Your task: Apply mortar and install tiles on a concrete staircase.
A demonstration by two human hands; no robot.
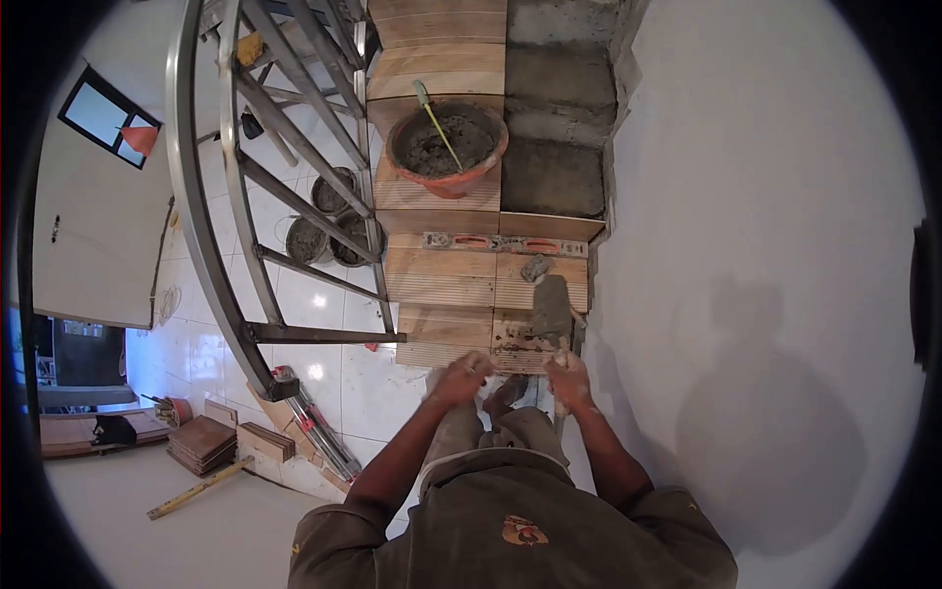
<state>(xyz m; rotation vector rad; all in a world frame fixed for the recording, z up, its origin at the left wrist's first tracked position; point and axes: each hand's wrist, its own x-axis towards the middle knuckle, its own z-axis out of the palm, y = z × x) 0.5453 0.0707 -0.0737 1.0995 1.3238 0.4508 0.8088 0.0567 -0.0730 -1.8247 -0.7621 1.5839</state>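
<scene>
My right hand (572,383) grips the handle of a grey trowel (551,302), its blade pointing up over the right side of a wood-look tiled step (442,329). My left hand (463,378) is closed near that step's front edge; what it holds, if anything, is hidden. Just above the trowel blade lies a small grey lump (535,268). A long spirit level (505,242) with orange grips rests across the step above. Higher up, an orange basin (446,182) of wet grey mortar holds a yellow and pale-green stick-like tool (439,125).
A steel railing (182,196) runs along my left. Below it are mortar buckets (304,240), stacked tiles (201,442) and long red-and-silver tools (324,432) on white tiles. Bare cement steps (554,177) rise at the upper right, beside a white wall (756,196).
</scene>
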